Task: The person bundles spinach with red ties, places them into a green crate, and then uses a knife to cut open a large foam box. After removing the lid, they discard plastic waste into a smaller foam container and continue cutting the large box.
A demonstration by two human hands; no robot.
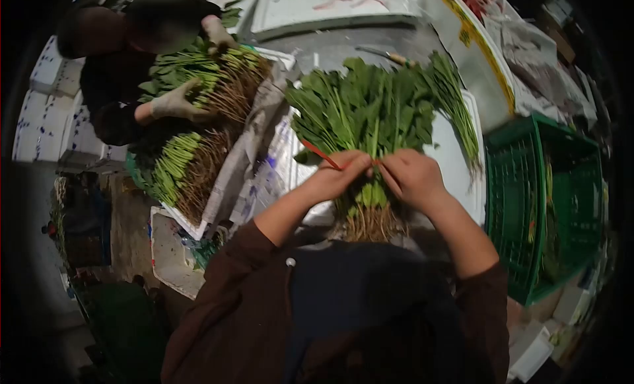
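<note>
A bunch of leafy greens lies before me on a white foam board, leaves pointing away and brown roots toward my body. My left hand is closed at the stems, with a red tie sticking out beside its fingers. From the other side, my right hand pinches at the same spot, its fingertips close to the left ones. Part of the tie is hidden by the fingers. A smaller loose bunch rests at the board's right side.
A co-worker's gloved hands touch rooted greens in a box at the left. A knife lies beyond my bunch. Green crates stand at the right, and a white foam box sits low at the left.
</note>
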